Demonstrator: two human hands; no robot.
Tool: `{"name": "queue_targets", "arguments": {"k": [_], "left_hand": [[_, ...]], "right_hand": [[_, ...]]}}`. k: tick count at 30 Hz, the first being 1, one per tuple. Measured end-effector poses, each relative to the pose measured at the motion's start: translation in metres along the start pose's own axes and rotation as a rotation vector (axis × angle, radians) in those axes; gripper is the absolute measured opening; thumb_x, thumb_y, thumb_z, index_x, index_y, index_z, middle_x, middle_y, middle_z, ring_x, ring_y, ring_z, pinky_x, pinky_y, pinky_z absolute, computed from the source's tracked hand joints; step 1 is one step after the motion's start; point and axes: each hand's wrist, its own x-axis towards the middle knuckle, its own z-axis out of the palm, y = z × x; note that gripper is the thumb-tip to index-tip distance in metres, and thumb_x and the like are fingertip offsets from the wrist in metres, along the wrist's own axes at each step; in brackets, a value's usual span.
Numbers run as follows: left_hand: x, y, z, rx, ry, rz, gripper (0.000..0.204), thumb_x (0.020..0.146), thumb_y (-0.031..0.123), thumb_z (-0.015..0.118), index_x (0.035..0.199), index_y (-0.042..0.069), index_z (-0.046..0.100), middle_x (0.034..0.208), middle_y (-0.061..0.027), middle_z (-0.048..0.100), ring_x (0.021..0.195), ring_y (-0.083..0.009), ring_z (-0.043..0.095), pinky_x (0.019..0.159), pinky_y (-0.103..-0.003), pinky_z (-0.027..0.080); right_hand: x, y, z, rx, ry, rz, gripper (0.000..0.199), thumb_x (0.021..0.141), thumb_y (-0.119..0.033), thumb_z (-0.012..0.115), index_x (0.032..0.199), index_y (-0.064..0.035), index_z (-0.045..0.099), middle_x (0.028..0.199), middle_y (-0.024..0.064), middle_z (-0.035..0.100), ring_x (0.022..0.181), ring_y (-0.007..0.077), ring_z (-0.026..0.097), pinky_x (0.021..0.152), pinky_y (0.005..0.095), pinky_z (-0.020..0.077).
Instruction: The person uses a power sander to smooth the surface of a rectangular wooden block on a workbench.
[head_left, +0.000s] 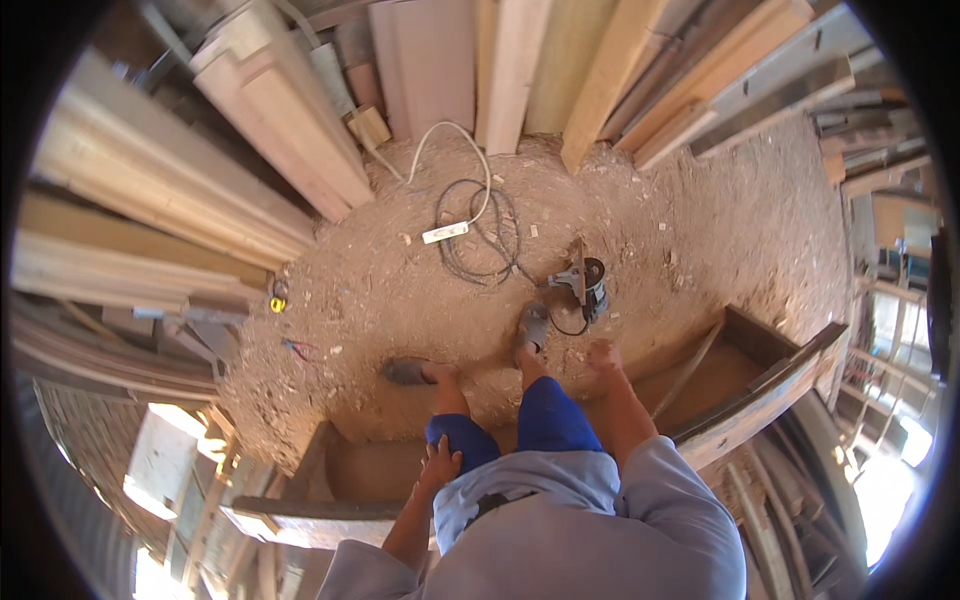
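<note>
My left hand (pixel 440 465) lies on my left thigh, over the blue shorts (pixel 470 446), with its fingers spread and nothing in it. My right hand (pixel 603 354) hangs low beside my right foot, above the dirt floor. Its fingers are too small and blurred to make out. Just beyond it, a grey and black corded power tool (pixel 594 292), which looks like a circular saw, rests on the ground. A gap shows between tool and hand. The dark cord (pixel 447 252) lies coiled near a white power strip (pixel 446 233).
Boards and beams (pixel 430 70) lean all around the far side. A long wooden trough-like frame (pixel 740 412) runs behind my legs. On the left of the floor (pixel 350 270) lie a yellow tape measure (pixel 278 304) and red-handled pliers (pixel 300 349). Wood chips are scattered about.
</note>
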Motion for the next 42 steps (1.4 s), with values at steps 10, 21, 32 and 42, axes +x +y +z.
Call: {"name": "queue_targets", "arguments": {"k": [10, 21, 32, 42], "left_hand": [[0.01, 0.126, -0.028, 0.523, 0.02, -0.189, 0.08, 0.087, 0.057, 0.054, 0.155, 0.024, 0.026, 0.153, -0.0399, 0.013, 0.132, -0.0669, 0.027, 0.108, -0.068, 0.027], [0.071, 0.192, -0.049, 0.824, 0.195, -0.086, 0.074, 0.082, 0.048, 0.062, 0.145, 0.013, 0.043, 0.15, -0.0365, 0.024, 0.124, -0.0601, 0.04, 0.102, -0.064, 0.037], [0.115, 0.176, -0.113, 0.831, 0.352, 0.023, 0.068, 0.077, 0.037, 0.068, 0.138, 0.013, 0.05, 0.147, -0.0347, 0.03, 0.117, -0.0539, 0.044, 0.099, -0.06, 0.037], [0.105, 0.17, -0.126, 0.68, 0.284, 0.126, 0.062, 0.079, 0.038, 0.065, 0.134, 0.011, 0.054, 0.14, -0.0323, 0.039, 0.118, -0.0545, 0.045, 0.102, -0.061, 0.036]], "right_hand": [[0.013, 0.1, 0.1, 0.404, 0.392, 0.025, 0.02, 0.063, -0.015, 0.074, 0.073, -0.0116, 0.057, 0.064, 0.0099, 0.059, 0.061, 0.0321, 0.062, 0.051, 0.0435, 0.0481], [0.074, 0.09, 0.131, 1.536, 0.096, 0.704, 0.016, 0.088, -0.02, 0.064, 0.083, -0.0056, 0.059, 0.059, 0.0011, 0.048, 0.052, 0.017, 0.051, 0.045, 0.0359, 0.0383], [0.178, 0.08, 0.185, 2.657, 0.154, 1.191, 0.019, 0.099, -0.022, 0.057, 0.103, -0.0045, 0.06, 0.078, 0.0116, 0.066, 0.062, 0.0225, 0.065, 0.058, 0.0402, 0.0579], [0.175, 0.053, 0.138, 2.747, 0.844, 1.115, 0.01, 0.096, -0.012, 0.054, 0.094, -0.0018, 0.053, 0.069, 0.008, 0.058, 0.061, 0.0209, 0.059, 0.061, 0.0372, 0.0556]]}}
